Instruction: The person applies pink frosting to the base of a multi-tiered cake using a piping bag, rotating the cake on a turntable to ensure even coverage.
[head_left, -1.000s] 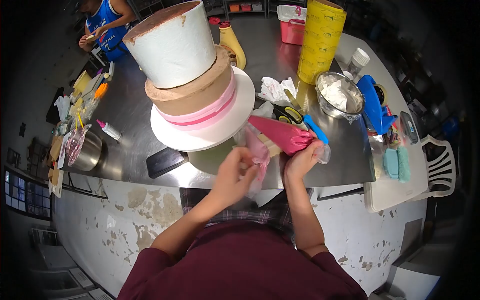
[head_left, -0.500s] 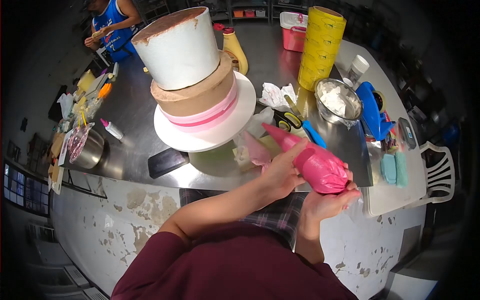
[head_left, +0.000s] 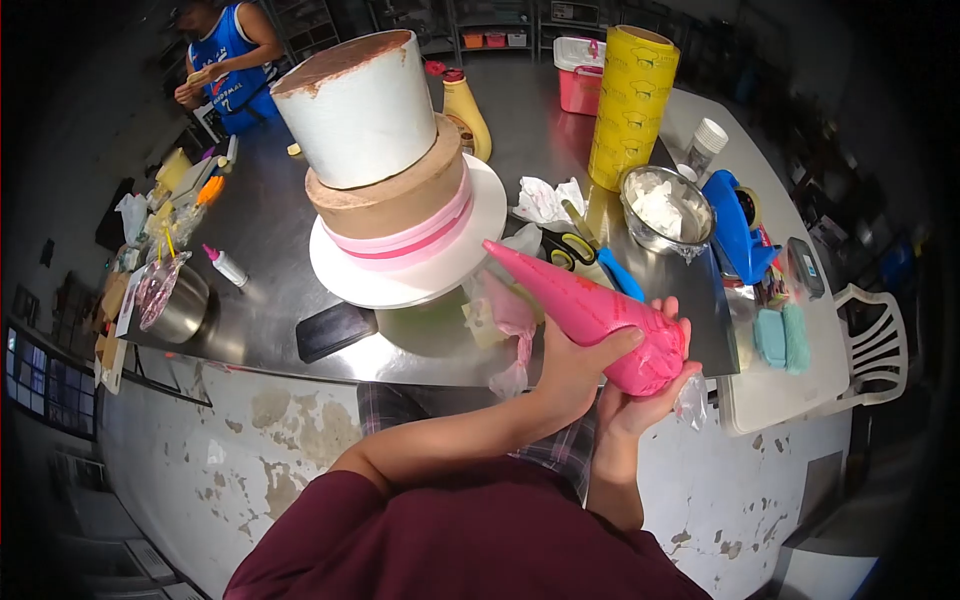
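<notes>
A full piping bag (head_left: 590, 310) of deep pink filling lies across both hands, its tip pointing up and left toward the cake. My left hand (head_left: 578, 365) wraps around the bag's near side, thumb on top. Under and behind the thick twisted end, my right hand (head_left: 650, 400) cups the bag, fingertips showing at its far side. Clear plastic hangs below the right palm. A tiered cake (head_left: 385, 190) stands on a white round board (head_left: 400, 285): white upper tier, brown lower tier with pink bands. A second, limp pink piping bag (head_left: 512, 315) lies left of my left hand.
Scissors (head_left: 568, 252), a blue-handled tool (head_left: 622, 275) and a steel bowl of white cream (head_left: 665, 210) lie beyond the bag. A yellow film roll (head_left: 632, 110) stands upright. A phone (head_left: 336, 332) lies near the table edge. Another person (head_left: 230, 70) stands at the far left.
The piping bag has swung and shifted left, its tip now nearer the cake board. My left hand has moved its grip toward the bag's thick end, thumb now over it.
</notes>
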